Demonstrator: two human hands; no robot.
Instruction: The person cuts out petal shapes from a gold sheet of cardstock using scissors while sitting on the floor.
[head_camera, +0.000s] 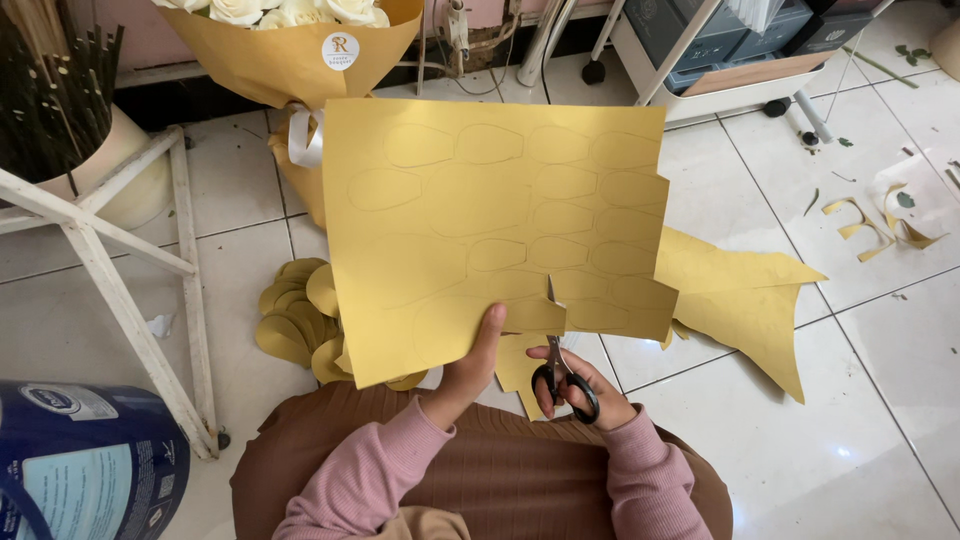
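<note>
A large gold paper sheet (470, 220) with several petal outlines drawn on it is held up over my lap. My left hand (472, 365) pinches its lower edge, thumb on the front. My right hand (580, 385) grips black-handled scissors (563, 375) whose blades point up into the sheet's bottom edge, along a cut line. Part of the blades is hidden behind the paper.
A pile of cut gold petals (295, 320) lies on the tiled floor at left. Gold offcuts (745, 300) lie at right, smaller scraps (880, 225) farther right. A wrapped white-rose bouquet (290, 50), a white stand (120, 270), a blue package (80, 460) and a wheeled cart (720, 70) surround me.
</note>
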